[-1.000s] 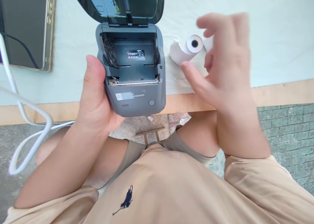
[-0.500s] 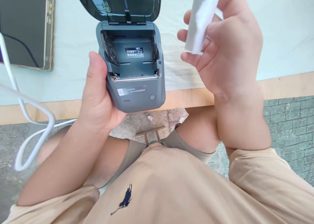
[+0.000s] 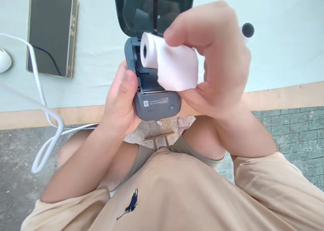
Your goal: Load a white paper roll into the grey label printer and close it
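A white paper roll [image 3: 169, 63] is hovering just over the open bay of a small grey printer [image 3: 157, 101], its hollow core facing left and a loose flap of paper hanging down over the printer's front edge. The right hand [image 3: 215, 60] is gripping the roll, fingers [image 3: 192, 25] curling over the top and the thumb pressing from below. The left hand [image 3: 121, 102] is clasping the printer's left side, thumb lying along the casing, holding it at the near edge of the worktop [image 3: 278, 55]. The printer's dark lid [image 3: 154, 8] is standing open behind the roll. A second roll [image 3: 247, 30] is lying on the worktop to the right, partly hidden by the right hand. A dark tablet [image 3: 52, 33] is lying far left, and a white cable [image 3: 48, 112] is looping off the worktop's edge.
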Available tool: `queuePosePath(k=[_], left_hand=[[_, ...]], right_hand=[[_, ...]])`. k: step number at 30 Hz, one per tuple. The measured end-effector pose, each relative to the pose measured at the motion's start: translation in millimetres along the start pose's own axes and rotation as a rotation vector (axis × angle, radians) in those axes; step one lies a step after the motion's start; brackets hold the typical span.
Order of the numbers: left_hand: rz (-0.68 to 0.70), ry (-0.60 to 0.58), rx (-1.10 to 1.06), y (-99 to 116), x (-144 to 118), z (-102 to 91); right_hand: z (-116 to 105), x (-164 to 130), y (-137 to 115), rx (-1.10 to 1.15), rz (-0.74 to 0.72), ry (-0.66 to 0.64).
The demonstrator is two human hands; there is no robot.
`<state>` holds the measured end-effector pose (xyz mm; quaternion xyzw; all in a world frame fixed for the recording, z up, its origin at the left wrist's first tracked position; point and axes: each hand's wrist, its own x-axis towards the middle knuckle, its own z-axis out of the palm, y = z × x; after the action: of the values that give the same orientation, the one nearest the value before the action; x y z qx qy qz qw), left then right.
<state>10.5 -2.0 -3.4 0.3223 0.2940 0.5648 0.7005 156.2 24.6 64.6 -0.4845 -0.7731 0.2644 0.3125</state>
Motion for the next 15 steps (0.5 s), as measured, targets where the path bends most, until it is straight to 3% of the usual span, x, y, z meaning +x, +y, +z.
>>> queuePosePath(k=[2,3,7,13,15], left_hand=[[-0.021,-0.001,-0.014,1.7,-1.9,0.1],[-0.032,-0.003,-0.019,2.8,-3.0,0.2],[-0.023,-0.043,-0.005,6.0,-5.9,1.3],[0.01,-0.103,0.011,3.4,-0.9,-4.7],[0.015,-0.134,0.004,2.5,1.1,-8.8]], right_hand=[[2.4,-5.8,3.6,-0.136,-0.238,0.079],[3.5,-8.2,5.7,-0.182,-0.283,0.092],[6.6,-12.2,16.8,-0.256,-0.265,0.076],[8.9,-14.1,28.0,-0.313,-0.547,0.291],[12.6,-17.7,26.3,-0.289,-0.592,0.305]])
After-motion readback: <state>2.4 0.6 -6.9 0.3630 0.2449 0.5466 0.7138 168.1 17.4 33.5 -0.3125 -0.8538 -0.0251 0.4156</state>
